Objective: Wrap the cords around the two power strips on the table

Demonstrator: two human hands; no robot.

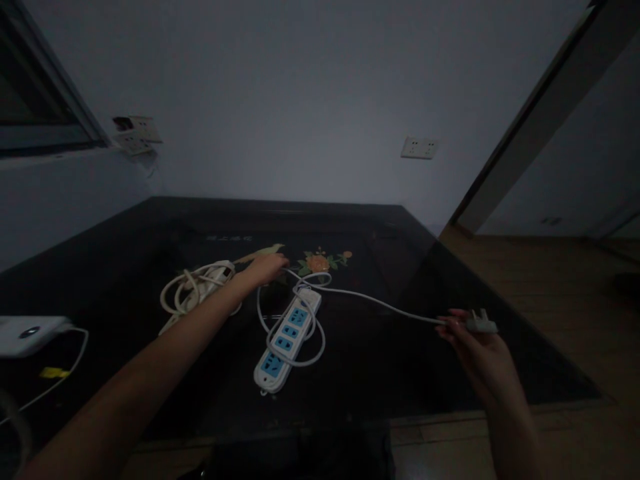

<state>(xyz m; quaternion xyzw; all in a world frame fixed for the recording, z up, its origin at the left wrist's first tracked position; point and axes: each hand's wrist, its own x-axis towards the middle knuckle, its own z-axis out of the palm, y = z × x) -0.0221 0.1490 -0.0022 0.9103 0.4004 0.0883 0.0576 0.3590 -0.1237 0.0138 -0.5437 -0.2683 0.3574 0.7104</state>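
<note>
A white power strip with blue sockets [287, 335] lies on the dark table [125, 267], its white cord [350, 295] looped over and around it. My right hand [467, 337] is closed on the cord just behind its white plug [483, 324], held out past the table's right side. The cord runs taut from there back toward the strip. My left hand [267, 267] reaches across the table and pinches the cord near the far loop, beside a painted flower [320, 261].
A second cream power strip with coiled cord [197, 290] lies left of my left hand. A white device with a cable [27, 333] sits at the table's left edge. Wall sockets [419, 147] are on the far wall. Wooden floor lies to the right.
</note>
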